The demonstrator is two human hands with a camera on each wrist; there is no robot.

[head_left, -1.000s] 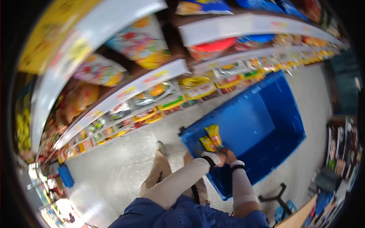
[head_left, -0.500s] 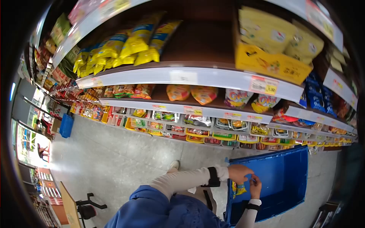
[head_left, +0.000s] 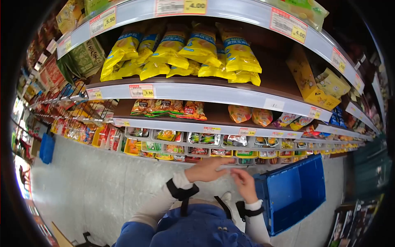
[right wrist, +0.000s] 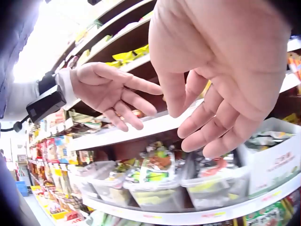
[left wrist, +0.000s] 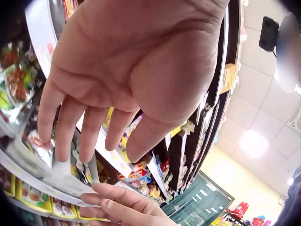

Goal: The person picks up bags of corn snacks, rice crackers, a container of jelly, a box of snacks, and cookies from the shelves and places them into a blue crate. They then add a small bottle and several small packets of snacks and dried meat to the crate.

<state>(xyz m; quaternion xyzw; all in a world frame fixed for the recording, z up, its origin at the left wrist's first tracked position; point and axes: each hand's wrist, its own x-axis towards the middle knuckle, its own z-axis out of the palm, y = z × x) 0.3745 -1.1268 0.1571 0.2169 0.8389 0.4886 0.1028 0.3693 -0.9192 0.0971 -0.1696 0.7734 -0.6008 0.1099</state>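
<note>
Snack trays (right wrist: 155,183) just beyond fingers (right wrist: 221,132)

**Shop aisle, snack section**

We list tiered shelving (head_left: 214,94) with white price rails along the whole aisle. Yellow snack bags (head_left: 181,51) sit on an upper tier, and clear trays (head_left: 197,142) of packets on the lowest. We note a grey speckled floor (head_left: 103,185), a pale tiled ceiling (left wrist: 263,94) with a bright lamp (left wrist: 253,143), and daylight at the aisle's far end.
</note>
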